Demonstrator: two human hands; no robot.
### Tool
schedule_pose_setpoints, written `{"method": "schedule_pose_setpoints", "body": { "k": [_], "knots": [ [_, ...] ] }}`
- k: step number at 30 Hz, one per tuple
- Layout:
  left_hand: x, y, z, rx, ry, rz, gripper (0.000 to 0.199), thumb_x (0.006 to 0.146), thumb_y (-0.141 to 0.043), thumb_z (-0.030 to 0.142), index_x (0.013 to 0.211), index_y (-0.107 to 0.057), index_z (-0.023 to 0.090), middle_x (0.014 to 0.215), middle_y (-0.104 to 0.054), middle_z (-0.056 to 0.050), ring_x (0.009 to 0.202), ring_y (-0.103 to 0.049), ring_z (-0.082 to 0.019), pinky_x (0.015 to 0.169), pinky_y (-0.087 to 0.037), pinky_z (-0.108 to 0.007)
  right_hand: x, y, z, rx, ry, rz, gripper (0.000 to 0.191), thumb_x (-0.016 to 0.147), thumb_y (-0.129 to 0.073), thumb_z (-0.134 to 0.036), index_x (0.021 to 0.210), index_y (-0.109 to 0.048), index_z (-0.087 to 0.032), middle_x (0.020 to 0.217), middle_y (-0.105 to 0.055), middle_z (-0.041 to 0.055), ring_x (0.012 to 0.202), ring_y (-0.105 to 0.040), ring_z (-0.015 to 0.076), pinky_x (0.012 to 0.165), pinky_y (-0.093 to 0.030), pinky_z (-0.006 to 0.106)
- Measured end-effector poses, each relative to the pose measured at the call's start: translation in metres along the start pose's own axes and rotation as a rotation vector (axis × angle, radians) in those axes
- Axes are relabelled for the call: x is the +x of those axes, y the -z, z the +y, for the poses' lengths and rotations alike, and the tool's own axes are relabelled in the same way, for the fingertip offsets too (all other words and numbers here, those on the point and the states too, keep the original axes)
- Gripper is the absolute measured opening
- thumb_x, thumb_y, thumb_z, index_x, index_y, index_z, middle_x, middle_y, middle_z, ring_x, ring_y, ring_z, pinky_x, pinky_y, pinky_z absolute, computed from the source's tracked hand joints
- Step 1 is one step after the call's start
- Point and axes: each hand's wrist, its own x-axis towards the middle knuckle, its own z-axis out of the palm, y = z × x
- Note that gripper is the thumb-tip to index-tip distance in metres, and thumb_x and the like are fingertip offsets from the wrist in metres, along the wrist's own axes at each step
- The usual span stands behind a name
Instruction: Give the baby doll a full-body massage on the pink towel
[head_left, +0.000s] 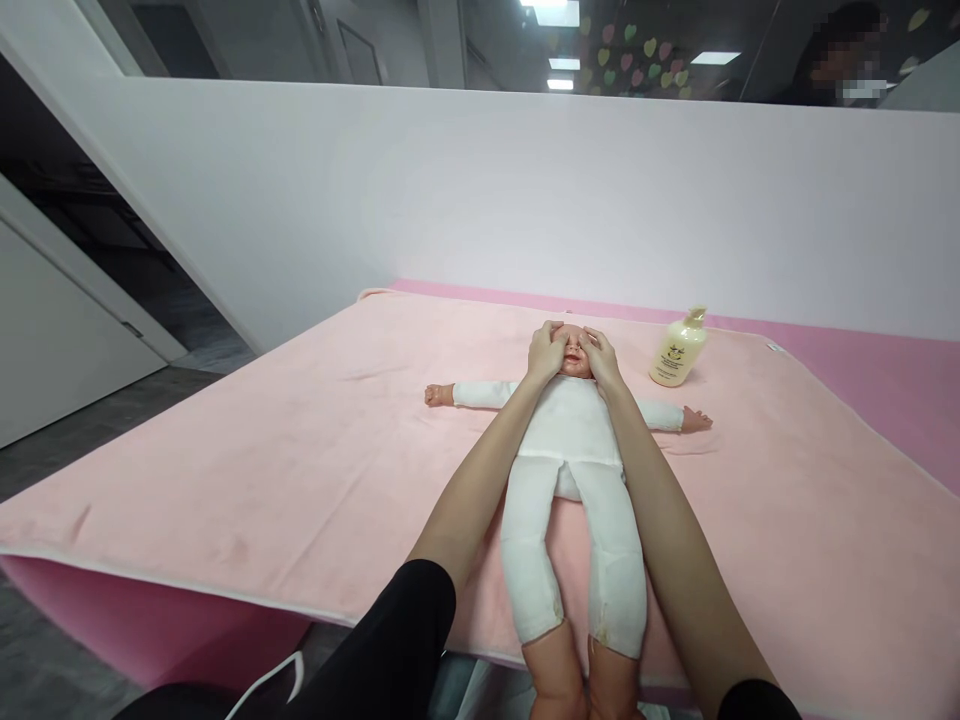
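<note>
A baby doll [570, 440] in a white suit lies on its back on a pink towel [300, 450], arms spread, feet toward me. My left hand [545, 352] rests on the left side of the doll's face. On the right side of the face lies my right hand [600, 360]. The fingers of both hands lie flat against the head near the eyes and forehead. Only the doll's nose and mouth show between them. Neither hand grips anything.
A cream lotion pump bottle [679, 348] stands on the towel just right of the doll's head. The towel covers a pink table [885, 370] against a white wall. A white cable [262, 685] hangs near the table's front edge. A person sits beyond the partition at top right.
</note>
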Motion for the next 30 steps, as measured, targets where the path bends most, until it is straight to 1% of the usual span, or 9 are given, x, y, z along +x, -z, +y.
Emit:
{"method": "schedule_pose_setpoints", "body": {
  "k": [3,7,10,13,20,23,26,28,30],
  "knots": [
    [0.001,-0.001,-0.001,-0.025,0.027,0.006,0.025,0.079,-0.047,0.020,0.101,-0.058,0.019,0.111,-0.059,-0.008,0.107,-0.052,-0.019,0.094,-0.038,-0.031,-0.001,0.000,-0.003,0.033,-0.013,-0.005,0.036,0.073,-0.059,-0.041,0.104,-0.060,-0.024,0.116,-0.061,0.0036,0.110,-0.054,0.0178,0.099,-0.039,0.037],
    [0.002,-0.001,0.000,-0.065,0.061,-0.001,0.027,0.079,-0.044,0.017,0.101,-0.058,0.019,0.113,-0.059,-0.007,0.107,-0.052,-0.017,0.094,-0.038,-0.029,-0.001,0.001,-0.005,0.081,-0.059,-0.023,0.039,0.072,-0.058,-0.038,0.108,-0.060,-0.022,0.114,-0.062,0.0040,0.108,-0.055,0.0173,0.098,-0.041,0.036],
    [0.001,0.000,0.001,-0.086,0.075,-0.008,0.029,0.078,-0.042,0.015,0.102,-0.059,0.018,0.114,-0.058,-0.007,0.108,-0.052,-0.017,0.096,-0.038,-0.029,0.000,0.003,-0.006,0.095,-0.069,-0.045,0.041,0.073,-0.056,-0.037,0.111,-0.060,-0.022,0.121,-0.059,0.0043,0.114,-0.052,0.0175,0.100,-0.039,0.035],
    [0.001,0.001,0.002,-0.120,0.090,-0.011,0.030,0.077,-0.041,0.014,0.101,-0.059,0.019,0.113,-0.059,-0.005,0.108,-0.052,-0.016,0.097,-0.038,-0.029,-0.001,0.004,-0.006,0.093,-0.080,-0.049,0.041,0.075,-0.055,-0.037,0.113,-0.060,-0.022,0.129,-0.054,0.0033,0.119,-0.048,0.0164,0.102,-0.037,0.032],
    [0.004,0.005,0.002,-0.253,0.150,-0.067,0.038,0.073,-0.040,0.011,0.103,-0.061,0.017,0.116,-0.061,-0.004,0.109,-0.053,-0.016,0.095,-0.041,-0.028,-0.003,0.005,-0.007,0.100,-0.145,-0.026,0.041,0.078,-0.050,-0.031,0.117,-0.059,-0.023,0.131,-0.052,0.0013,0.121,-0.047,0.0157,0.101,-0.039,0.034],
    [0.004,0.007,0.003,-0.297,0.178,-0.087,0.042,0.071,-0.040,0.010,0.106,-0.061,0.016,0.118,-0.061,-0.004,0.111,-0.054,-0.017,0.096,-0.041,-0.028,-0.005,0.004,-0.007,0.126,-0.141,-0.005,0.041,0.077,-0.047,-0.026,0.116,-0.059,-0.020,0.130,-0.053,0.0026,0.120,-0.048,0.0156,0.101,-0.039,0.034],
    [0.001,0.009,0.000,-0.350,0.182,-0.112,0.045,0.071,-0.039,0.010,0.110,-0.062,0.015,0.123,-0.059,-0.004,0.115,-0.051,-0.017,0.099,-0.039,-0.029,-0.009,0.003,-0.009,0.162,-0.119,0.010,0.048,0.072,-0.049,-0.018,0.119,-0.057,-0.015,0.131,-0.052,0.0067,0.120,-0.048,0.0166,0.100,-0.040,0.033],
    [-0.002,0.012,-0.004,-0.415,0.189,-0.127,0.046,0.073,-0.039,0.010,0.113,-0.060,0.016,0.126,-0.057,-0.004,0.117,-0.051,-0.017,0.099,-0.040,-0.030,-0.014,0.003,-0.014,0.177,-0.114,0.007,0.053,0.067,-0.052,-0.015,0.121,-0.055,-0.013,0.133,-0.050,0.0098,0.122,-0.047,0.0184,0.099,-0.041,0.033],
    [-0.007,0.017,-0.007,-0.482,0.231,-0.127,0.046,0.075,-0.040,0.012,0.117,-0.058,0.016,0.127,-0.056,-0.005,0.114,-0.053,-0.018,0.097,-0.042,-0.033,-0.019,0.003,-0.021,0.172,-0.133,0.004,0.054,0.065,-0.055,-0.015,0.120,-0.056,-0.014,0.134,-0.048,0.0103,0.124,-0.045,0.0206,0.098,-0.043,0.035]
  ]
}}
